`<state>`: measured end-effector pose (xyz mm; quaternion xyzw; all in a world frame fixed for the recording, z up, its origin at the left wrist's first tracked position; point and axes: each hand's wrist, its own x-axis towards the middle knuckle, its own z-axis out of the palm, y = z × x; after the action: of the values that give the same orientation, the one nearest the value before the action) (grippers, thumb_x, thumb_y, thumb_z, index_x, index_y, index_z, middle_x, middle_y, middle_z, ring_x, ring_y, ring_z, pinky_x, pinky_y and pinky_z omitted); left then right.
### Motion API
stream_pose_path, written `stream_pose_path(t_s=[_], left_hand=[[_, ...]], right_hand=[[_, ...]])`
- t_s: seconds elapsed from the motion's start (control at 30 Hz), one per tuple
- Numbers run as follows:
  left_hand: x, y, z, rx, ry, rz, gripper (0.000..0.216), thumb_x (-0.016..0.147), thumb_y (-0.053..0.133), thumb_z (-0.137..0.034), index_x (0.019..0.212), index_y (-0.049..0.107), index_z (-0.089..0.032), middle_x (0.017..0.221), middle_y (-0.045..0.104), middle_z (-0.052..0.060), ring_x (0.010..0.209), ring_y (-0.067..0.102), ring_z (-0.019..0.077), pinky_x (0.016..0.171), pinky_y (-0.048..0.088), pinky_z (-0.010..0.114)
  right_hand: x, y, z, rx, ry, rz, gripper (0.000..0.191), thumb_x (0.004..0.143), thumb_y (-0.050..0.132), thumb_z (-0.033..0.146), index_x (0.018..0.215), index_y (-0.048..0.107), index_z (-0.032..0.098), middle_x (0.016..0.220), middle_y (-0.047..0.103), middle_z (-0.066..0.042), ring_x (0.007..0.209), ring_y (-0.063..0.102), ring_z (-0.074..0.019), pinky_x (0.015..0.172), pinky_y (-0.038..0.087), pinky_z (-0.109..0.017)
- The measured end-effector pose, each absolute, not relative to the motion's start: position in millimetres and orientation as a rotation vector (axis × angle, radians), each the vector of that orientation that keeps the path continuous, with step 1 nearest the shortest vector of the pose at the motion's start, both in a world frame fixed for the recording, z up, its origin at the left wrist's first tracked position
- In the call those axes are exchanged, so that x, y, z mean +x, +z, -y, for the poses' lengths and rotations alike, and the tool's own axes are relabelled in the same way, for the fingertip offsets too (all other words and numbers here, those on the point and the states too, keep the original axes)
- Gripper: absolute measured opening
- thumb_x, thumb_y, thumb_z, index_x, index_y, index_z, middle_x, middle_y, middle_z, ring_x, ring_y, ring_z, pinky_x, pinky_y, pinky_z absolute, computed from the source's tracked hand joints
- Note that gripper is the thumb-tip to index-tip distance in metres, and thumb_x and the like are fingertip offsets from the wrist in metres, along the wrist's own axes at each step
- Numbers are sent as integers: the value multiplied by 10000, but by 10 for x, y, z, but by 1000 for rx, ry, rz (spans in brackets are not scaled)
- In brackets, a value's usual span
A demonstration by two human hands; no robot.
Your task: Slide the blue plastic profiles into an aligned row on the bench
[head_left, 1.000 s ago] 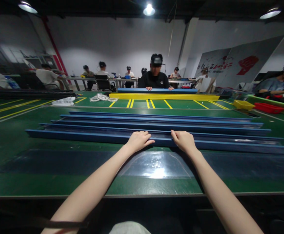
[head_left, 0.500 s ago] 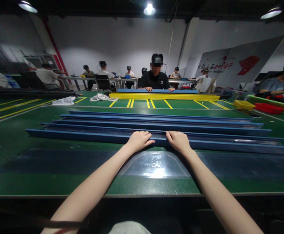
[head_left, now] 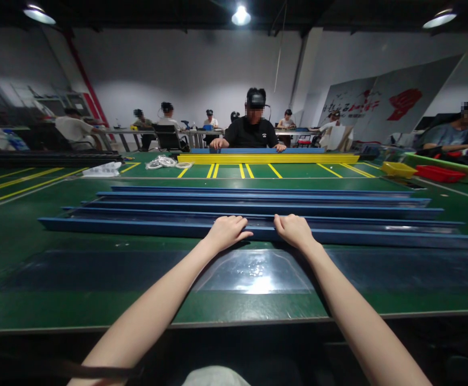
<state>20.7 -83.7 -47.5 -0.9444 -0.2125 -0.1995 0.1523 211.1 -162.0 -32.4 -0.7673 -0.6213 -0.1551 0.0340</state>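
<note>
Several long blue channel strips lie side by side across the green table. My left hand (head_left: 230, 231) is closed over the near edge of the closest blue channel strip (head_left: 129, 226), its thumb on the front face. A short way to the right, my right hand (head_left: 292, 229) curls over the same edge, fingertips tucked inside the channel. Bare strip shows between both hands. In front of it, under my forearms, a long clear plastic sheet (head_left: 253, 271) lies flat and reflects the lamp. Behind sit the other blue strips (head_left: 338, 205), roughly parallel.
Beyond the strips, a yellow bar (head_left: 266, 158) and a coil of white cable (head_left: 162, 162) rest on the green table (head_left: 76, 308). A person in black (head_left: 252, 131) sits opposite. Yellow (head_left: 398, 170) and red (head_left: 438, 173) trays stand at the right. A white packet (head_left: 102, 168) lies left.
My hands keep their grip on the near strip with hardly any movement. The view has turned slightly. Across the table, the person's hand on the left side has shifted outward along the bar.
</note>
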Motion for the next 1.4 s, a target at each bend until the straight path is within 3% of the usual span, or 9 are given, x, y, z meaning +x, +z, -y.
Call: stream_pose_path(t_s=[0.43,0.87,1.4], left_hand=[[202,-467,850,-2670,-551,574,330,826,413,-456,786,520,-147,754,592,49,717,568,161,575,359,238],[220,-487,837,-2676,-532,595,333,833,403,-449,766,538,-153,741,598,41,718,569,156,563,357,231],[218,-499,840,-2670,-552,591,336,834,399,-454,779,537,-152,759,611,32,736,577,163,574,367,238]], right_hand=[[2351,-322,1695,-2492,-431,1847,537,855,187,344,780,687,162,791,669,-126,763,619,-220,622,393,-281],[2243,-273,1719,-2424,-451,1773,497,840,222,419,737,663,215,777,674,-64,726,607,-181,556,335,-232],[2077,-324,1616,-2401,-421,1737,563,849,183,424,772,693,200,731,667,-109,707,617,-216,600,382,-270]])
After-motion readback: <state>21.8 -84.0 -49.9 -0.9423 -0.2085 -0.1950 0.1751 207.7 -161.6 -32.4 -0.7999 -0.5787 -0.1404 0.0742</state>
